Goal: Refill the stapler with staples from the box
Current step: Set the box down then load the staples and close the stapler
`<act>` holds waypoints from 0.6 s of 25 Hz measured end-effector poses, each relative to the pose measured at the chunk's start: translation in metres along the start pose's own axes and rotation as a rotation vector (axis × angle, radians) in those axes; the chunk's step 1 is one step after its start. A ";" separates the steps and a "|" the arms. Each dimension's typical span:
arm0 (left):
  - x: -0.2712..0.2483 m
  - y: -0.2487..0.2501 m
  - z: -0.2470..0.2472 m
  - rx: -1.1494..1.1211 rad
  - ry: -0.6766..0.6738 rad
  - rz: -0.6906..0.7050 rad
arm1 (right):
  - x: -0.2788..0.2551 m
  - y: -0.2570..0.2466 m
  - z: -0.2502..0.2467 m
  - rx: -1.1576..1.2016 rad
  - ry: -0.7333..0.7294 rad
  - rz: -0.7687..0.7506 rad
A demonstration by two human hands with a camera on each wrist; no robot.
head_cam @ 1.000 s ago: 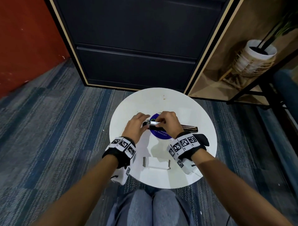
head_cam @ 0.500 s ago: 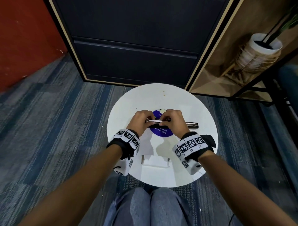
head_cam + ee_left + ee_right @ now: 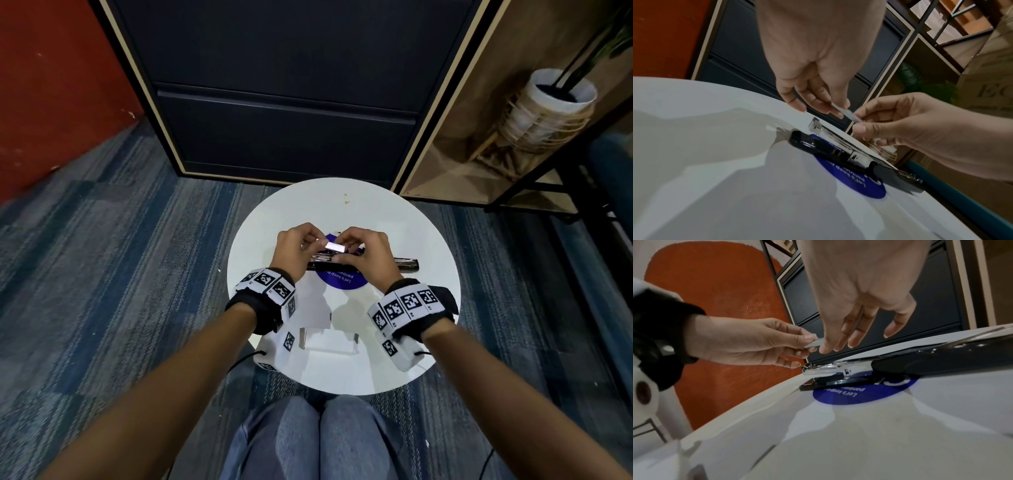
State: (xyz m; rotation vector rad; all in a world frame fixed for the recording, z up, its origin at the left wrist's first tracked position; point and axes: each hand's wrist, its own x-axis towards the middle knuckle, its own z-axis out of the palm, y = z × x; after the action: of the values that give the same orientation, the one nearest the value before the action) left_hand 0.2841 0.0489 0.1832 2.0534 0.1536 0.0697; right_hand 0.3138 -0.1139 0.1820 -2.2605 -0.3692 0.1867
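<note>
1. Two hands met over the middle of the round white table [image 3: 404, 359]: my left hand [image 3: 291, 253] and my right hand [image 3: 366, 255] each pinched an end of one short strip of staples [image 3: 335, 246], held in the air just above the stapler [image 3: 404, 271].
2. My left grip was closed on the strip between thumb and fingertips [image 3: 835, 112], the other fingers loosely curled; my right grip pinched the far end the same way, with the remaining fingers hanging relaxed.
3. The stapler lay on its side across a blue round sticker [image 3: 342, 282], swung open, its metal staple channel [image 3: 830, 134] bare and facing up towards the strip.
4. A small clear box [image 3: 327, 339] sat nearer my knees, well apart from the stapler; I could not tell what was left in it.
5. I judged the strip very light and stiff along its length but brittle, since glued staples snap apart if bent or squeezed in the middle. Holding it by the ends or the flat sides, with a light pinch, seemed right.
6. The metal looked smooth and slippery, so a loose hold could drop it.
7. The stapler seemed heavy enough to stay put, though open and on its side it might rock when the strip is lowered into the channel.
</note>
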 end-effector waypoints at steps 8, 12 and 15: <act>-0.005 -0.017 0.001 0.285 -0.132 0.125 | 0.004 0.005 0.003 -0.001 -0.004 0.051; -0.003 -0.025 0.003 0.336 -0.133 0.098 | 0.005 0.003 0.004 -0.002 -0.044 0.053; -0.002 -0.028 0.002 0.331 -0.149 0.120 | 0.005 0.005 0.008 -0.051 -0.060 0.034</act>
State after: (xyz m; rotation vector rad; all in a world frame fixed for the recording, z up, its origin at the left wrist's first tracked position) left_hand 0.2802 0.0596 0.1569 2.3879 -0.0554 -0.0376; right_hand 0.3178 -0.1101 0.1726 -2.3161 -0.3706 0.2660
